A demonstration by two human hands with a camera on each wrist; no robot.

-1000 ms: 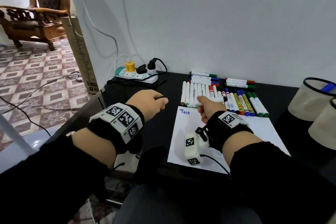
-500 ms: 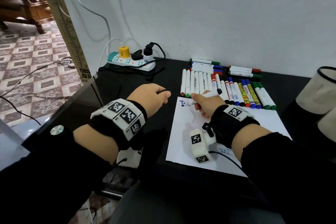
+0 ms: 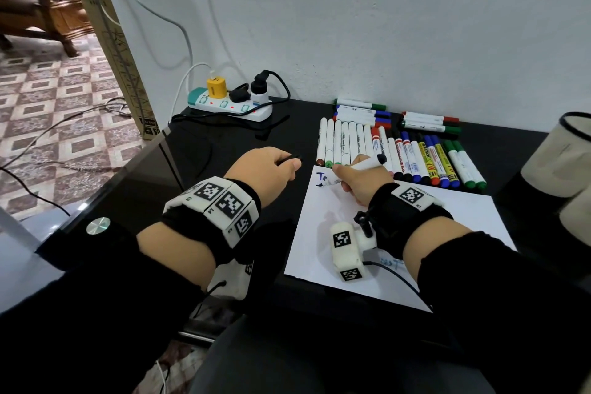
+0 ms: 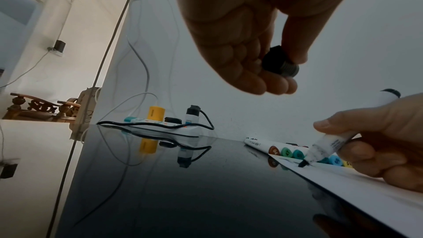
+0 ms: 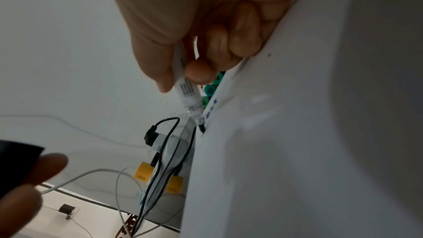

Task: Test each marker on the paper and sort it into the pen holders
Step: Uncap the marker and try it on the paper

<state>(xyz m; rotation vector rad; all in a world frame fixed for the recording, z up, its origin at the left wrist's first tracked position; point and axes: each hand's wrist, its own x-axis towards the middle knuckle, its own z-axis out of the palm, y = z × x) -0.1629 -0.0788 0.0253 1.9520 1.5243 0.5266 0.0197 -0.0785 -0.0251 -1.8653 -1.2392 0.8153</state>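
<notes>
My right hand [image 3: 358,181] grips a white marker with a black end [image 3: 364,166] like a pen, its black tip [image 4: 303,163] touching the top left corner of the white paper [image 3: 399,233], just under blue writing. In the right wrist view the marker [image 5: 187,95] slants down to the paper [image 5: 297,133]. My left hand [image 3: 265,169] hovers left of the paper and pinches the black cap [image 4: 280,65] between thumb and fingers. A row of markers [image 3: 399,153] lies behind the paper. Two pen holders [image 3: 563,163] stand at the right edge.
A power strip [image 3: 230,105] with plugs and cables sits at the back left of the black table [image 3: 208,163]. More markers [image 3: 428,121] lie crosswise by the wall. The table's left edge drops to a tiled floor with cables and a wooden chair.
My right hand has brought the uncapped marker down from the row to the paper's top left corner, and its tip now touches the sheet. The left hand keeps the cap, barely moved.
</notes>
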